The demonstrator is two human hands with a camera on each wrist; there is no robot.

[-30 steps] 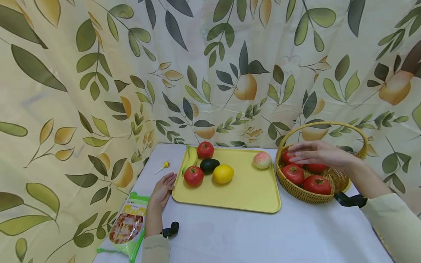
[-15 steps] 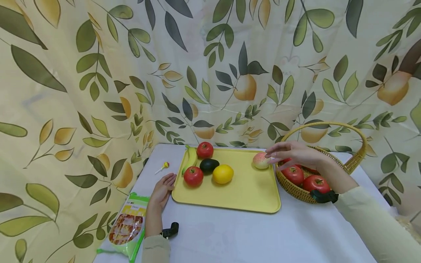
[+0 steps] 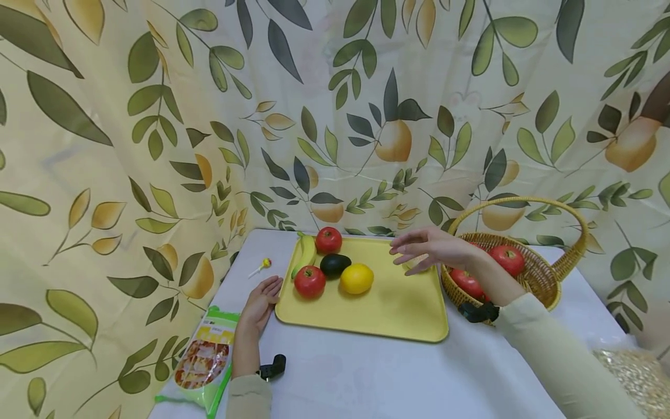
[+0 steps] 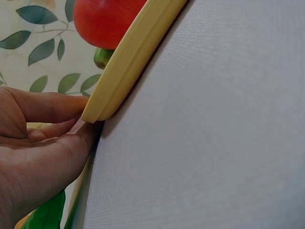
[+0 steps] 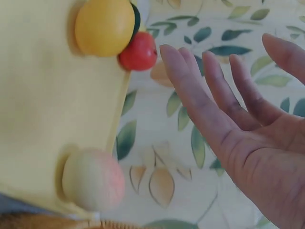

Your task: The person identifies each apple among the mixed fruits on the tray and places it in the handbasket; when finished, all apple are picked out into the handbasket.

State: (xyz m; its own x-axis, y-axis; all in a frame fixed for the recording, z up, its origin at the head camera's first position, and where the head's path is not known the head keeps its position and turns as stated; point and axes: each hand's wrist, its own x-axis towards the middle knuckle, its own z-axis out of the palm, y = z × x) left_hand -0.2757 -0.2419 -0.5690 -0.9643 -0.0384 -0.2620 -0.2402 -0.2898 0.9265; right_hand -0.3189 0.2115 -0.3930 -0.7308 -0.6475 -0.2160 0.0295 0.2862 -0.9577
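Observation:
My left hand [image 3: 260, 301] rests at the left edge of the yellow tray [image 3: 387, 317], its fingers straight against the rim; in the left wrist view fingers and thumb meet the tray's corner. My right hand [image 3: 437, 250] hovers over the tray's right end, fingers spread and nothing in them. Beneath it a pale pink peach [image 5: 93, 179] is mostly covered in the head view. The tray's left half bears a banana [image 3: 305, 256], two red tomatoes [image 3: 310, 282], a dark avocado [image 3: 335, 265] and a yellow lemon [image 3: 357, 279].
A wicker basket [image 3: 539, 279] with a tall handle and several tomatoes [image 3: 506, 260] stands right of the tray, partly behind my right forearm. Left are a lollipop [image 3: 262, 266] and a green-edged food bag [image 3: 204, 361]. A clear bag of grains [image 3: 635, 378] lies lower right.
My right hand has moved left from above the basket, past its rim, to above the peach on the tray. My left hand has stayed at the tray's edge.

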